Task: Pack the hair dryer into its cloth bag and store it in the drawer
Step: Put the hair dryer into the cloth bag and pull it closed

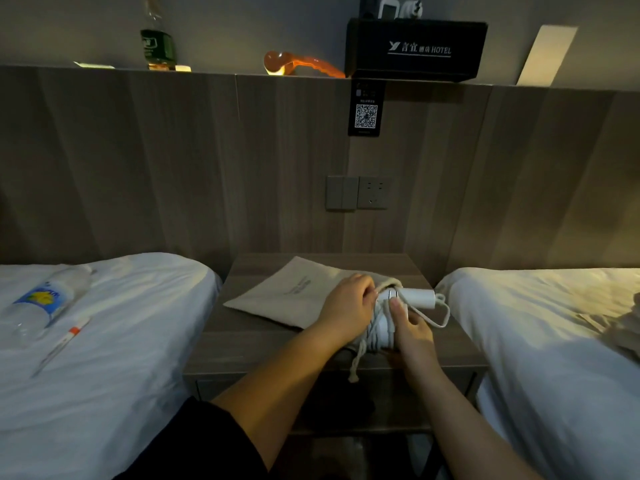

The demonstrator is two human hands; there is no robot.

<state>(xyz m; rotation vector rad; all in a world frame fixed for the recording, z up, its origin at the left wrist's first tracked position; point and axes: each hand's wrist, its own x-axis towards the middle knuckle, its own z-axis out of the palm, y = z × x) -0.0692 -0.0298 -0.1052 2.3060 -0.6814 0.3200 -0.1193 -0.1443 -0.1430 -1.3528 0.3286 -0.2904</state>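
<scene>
Dim hotel rm, warm low light. Wood-grain wall panel [138, 161] runs full width behind two beds, grey wall [242, 26] above it. Along the ledge [221, 70] on top of the panel, L to R: green bottle [156, 39], orange curved thing [301, 65], black box [415, 50] w/ "HOTEL" print, white card [547, 55] leaning on the wall. QR tag [366, 109] hangs just under the box. Mid-panel there's a switch plate [341, 192] right beside a socket [373, 192]. Below that, wood nightstand [242, 341] sits between the beds. Left bed [104, 393], white sheet, w/ plastic water bottle [48, 299] and pen [65, 341] lying on it. Right bed [554, 358], white sheet too, lit warmer near the panel.
</scene>
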